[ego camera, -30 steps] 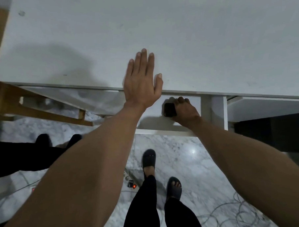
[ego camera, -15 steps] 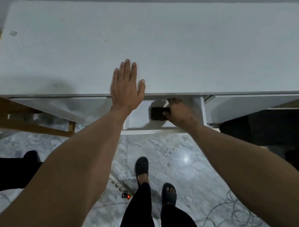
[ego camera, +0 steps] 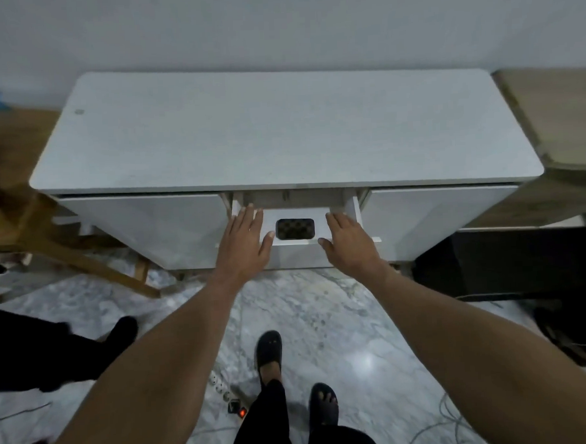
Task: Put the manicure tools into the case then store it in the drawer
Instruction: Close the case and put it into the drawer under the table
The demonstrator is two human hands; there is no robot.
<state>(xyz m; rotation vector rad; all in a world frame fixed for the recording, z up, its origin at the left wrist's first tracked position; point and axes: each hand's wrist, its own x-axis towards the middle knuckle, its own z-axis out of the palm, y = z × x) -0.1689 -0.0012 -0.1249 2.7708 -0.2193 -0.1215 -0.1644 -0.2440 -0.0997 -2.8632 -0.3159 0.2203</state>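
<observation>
black and quilted-looking, the case (ego camera: 295, 228) lies flat on the floor of the open drawer (ego camera: 322, 241) in the middle of the white cabinet, closed as far as can be told and touched by neither hand. the left hand (ego camera: 245, 242) rests on the drawer's left side with fingers spread and holding nothing; the right hand (ego camera: 348, 241) sits flat on the right side near the front edge, fingers loosely together, also empty. judging from this, the packing and the placing look done, and what is left is to push the drawer shut, which both hands seem set to do. the tabletop (ego camera: 281, 131) above carries no tools. whether every manicure tool is inside the case cannot be seen. the back of the drawer is hidden under the tabletop's overhang, and the palms cover the drawer's side walls, so their contact is hard to make out
</observation>
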